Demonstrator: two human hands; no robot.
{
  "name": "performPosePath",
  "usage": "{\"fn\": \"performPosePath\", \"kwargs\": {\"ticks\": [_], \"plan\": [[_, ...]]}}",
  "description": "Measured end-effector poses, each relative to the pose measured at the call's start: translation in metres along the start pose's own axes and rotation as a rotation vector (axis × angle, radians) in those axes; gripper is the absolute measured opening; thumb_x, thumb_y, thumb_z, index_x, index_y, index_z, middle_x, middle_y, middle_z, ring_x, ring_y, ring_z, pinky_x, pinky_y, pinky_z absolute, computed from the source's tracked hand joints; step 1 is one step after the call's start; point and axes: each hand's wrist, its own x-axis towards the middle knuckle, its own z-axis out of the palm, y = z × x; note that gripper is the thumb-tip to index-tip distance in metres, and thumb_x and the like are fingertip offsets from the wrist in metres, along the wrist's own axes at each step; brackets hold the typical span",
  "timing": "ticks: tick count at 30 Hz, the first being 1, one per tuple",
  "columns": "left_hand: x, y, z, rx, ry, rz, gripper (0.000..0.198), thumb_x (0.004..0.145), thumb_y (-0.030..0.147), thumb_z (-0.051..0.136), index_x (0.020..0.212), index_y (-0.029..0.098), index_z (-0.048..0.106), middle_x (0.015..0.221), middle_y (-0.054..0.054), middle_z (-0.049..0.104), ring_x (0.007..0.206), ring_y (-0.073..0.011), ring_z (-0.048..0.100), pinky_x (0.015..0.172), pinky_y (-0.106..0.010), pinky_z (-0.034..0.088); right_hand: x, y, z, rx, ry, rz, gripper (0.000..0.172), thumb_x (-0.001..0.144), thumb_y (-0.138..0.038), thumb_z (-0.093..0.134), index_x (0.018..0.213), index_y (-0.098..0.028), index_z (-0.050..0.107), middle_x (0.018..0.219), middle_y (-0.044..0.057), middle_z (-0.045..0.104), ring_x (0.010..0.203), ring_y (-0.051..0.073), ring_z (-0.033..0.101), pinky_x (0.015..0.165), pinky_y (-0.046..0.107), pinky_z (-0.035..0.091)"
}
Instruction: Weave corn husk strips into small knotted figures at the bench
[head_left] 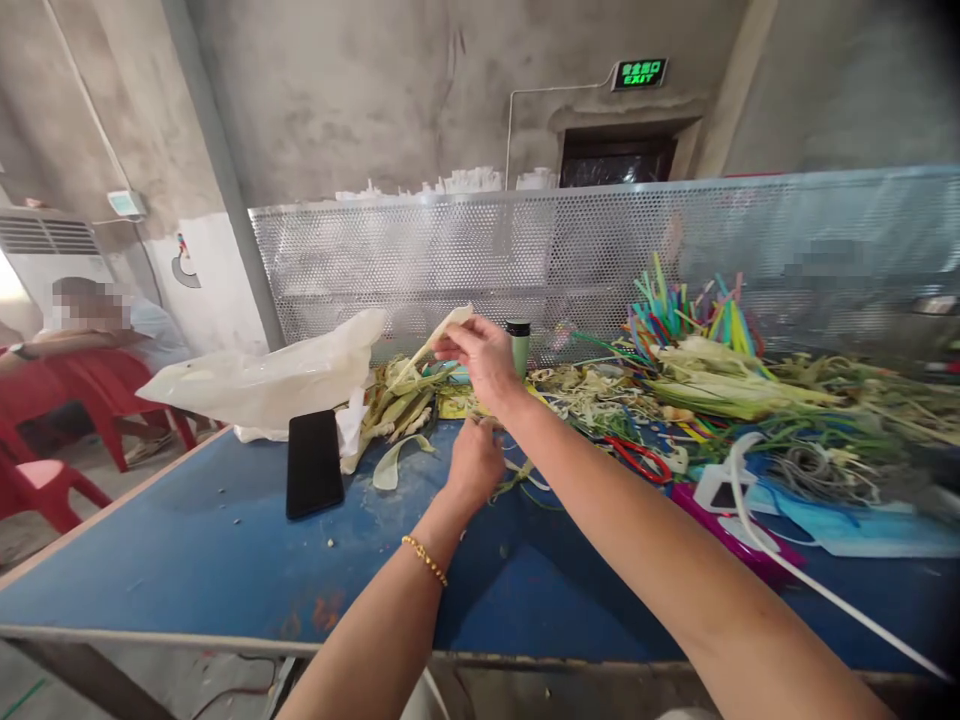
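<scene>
My right hand pinches a pale strip of dried husk between thumb and fingers, above the table's far middle. Its lower end reaches down over a heap of yellow-green husks. Just below and nearer to me, my left hand is closed low over the table, with a beaded bracelet on its wrist. What its fingers hold is hidden; thin green strands lie beside it. A loose curled husk piece rests on the blue surface to the left.
A black phone and a plastic bag lie left on the blue table. Right are piled husks, coloured strips, a white cable and a blue mask. A green bottle stands behind. Someone sits far left.
</scene>
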Motion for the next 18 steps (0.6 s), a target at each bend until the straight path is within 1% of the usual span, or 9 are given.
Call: {"fn": "performPosePath", "kwargs": {"ticks": [3, 4, 6, 7, 8, 10, 13, 16, 18], "plan": [[0.003, 0.005, -0.009, 0.005, 0.098, -0.022, 0.022, 0.087, 0.011, 0.045, 0.089, 0.017, 0.066, 0.09, -0.009, 0.066, 0.087, -0.0213, 0.061, 0.085, -0.035, 0.047, -0.014, -0.015, -0.04, -0.111, 0.201, 0.031, 0.021, 0.079, -0.033, 0.066, 0.072, -0.018, 0.054, 0.06, 0.0, 0.066, 0.054, 0.012, 0.066, 0.053, 0.023, 0.056], [0.003, 0.007, -0.011, -0.004, 0.19, -0.013, 0.021, 0.088, 0.012, 0.046, 0.088, 0.018, 0.066, 0.087, -0.008, 0.065, 0.084, -0.02, 0.061, 0.083, -0.033, 0.047, -0.02, -0.017, -0.051, -0.178, 0.24, 0.081, 0.023, 0.078, -0.034, 0.067, 0.069, -0.018, 0.053, 0.056, -0.001, 0.064, 0.05, 0.012, 0.064, 0.048, 0.022, 0.054], [0.004, 0.011, -0.017, -0.032, 0.362, 0.001, 0.018, 0.091, 0.017, 0.047, 0.094, 0.017, 0.065, 0.093, -0.008, 0.063, 0.075, -0.0171, 0.058, 0.08, -0.032, 0.047, -0.034, -0.018, -0.068, -0.322, 0.223, 0.187, 0.026, 0.078, -0.036, 0.067, 0.067, -0.017, 0.054, 0.052, 0.0, 0.061, 0.047, 0.014, 0.063, 0.041, 0.021, 0.05], [0.004, 0.013, -0.019, -0.044, 0.421, -0.007, 0.017, 0.091, 0.02, 0.049, 0.1, 0.017, 0.064, 0.1, -0.009, 0.061, 0.07, -0.0153, 0.056, 0.078, -0.032, 0.047, -0.042, -0.018, -0.073, -0.373, 0.201, 0.209, 0.026, 0.078, -0.038, 0.066, 0.068, -0.016, 0.056, 0.053, 0.0, 0.06, 0.046, 0.014, 0.063, 0.039, 0.021, 0.049], [0.004, 0.014, -0.022, -0.056, 0.451, -0.01, 0.019, 0.09, 0.024, 0.054, 0.105, 0.017, 0.062, 0.104, -0.009, 0.06, 0.066, -0.0138, 0.054, 0.075, -0.032, 0.047, -0.049, -0.017, -0.076, -0.401, 0.182, 0.218, 0.025, 0.078, -0.038, 0.066, 0.07, -0.016, 0.058, 0.056, 0.001, 0.062, 0.047, 0.014, 0.063, 0.038, 0.021, 0.048], [0.004, 0.015, -0.026, -0.068, 0.461, 0.021, 0.021, 0.088, 0.029, 0.059, 0.105, 0.018, 0.062, 0.103, -0.008, 0.06, 0.067, -0.0141, 0.053, 0.074, -0.031, 0.046, -0.062, -0.015, -0.078, -0.419, 0.143, 0.233, 0.025, 0.076, -0.039, 0.066, 0.073, -0.015, 0.061, 0.06, 0.001, 0.063, 0.047, 0.012, 0.061, 0.036, 0.02, 0.046], [0.006, 0.014, -0.034, -0.051, 0.452, 0.068, 0.011, 0.088, 0.025, 0.057, 0.092, 0.019, 0.066, 0.09, -0.005, 0.064, 0.078, -0.0175, 0.055, 0.078, -0.031, 0.044, -0.074, -0.011, -0.075, -0.39, 0.109, 0.201, 0.028, 0.076, -0.042, 0.067, 0.074, -0.015, 0.064, 0.055, -0.001, 0.059, 0.044, 0.01, 0.055, 0.037, 0.02, 0.045], [0.007, 0.014, -0.041, -0.01, 0.445, 0.058, 0.016, 0.089, 0.023, 0.052, 0.082, 0.019, 0.066, 0.081, -0.004, 0.065, 0.081, -0.019, 0.055, 0.08, -0.032, 0.042, -0.079, -0.009, -0.074, -0.324, 0.105, 0.217, 0.029, 0.073, -0.042, 0.069, 0.074, -0.013, 0.065, 0.054, -0.001, 0.059, 0.043, 0.01, 0.054, 0.039, 0.021, 0.046], [0.007, 0.017, -0.044, -0.042, 0.399, 0.051, 0.018, 0.09, 0.026, 0.052, 0.081, 0.018, 0.066, 0.08, -0.004, 0.065, 0.081, -0.0185, 0.056, 0.079, -0.031, 0.041, -0.081, -0.008, -0.074, -0.278, 0.11, 0.248, 0.028, 0.071, -0.04, 0.069, 0.074, -0.013, 0.065, 0.054, -0.001, 0.059, 0.043, 0.01, 0.053, 0.039, 0.022, 0.047]]}}
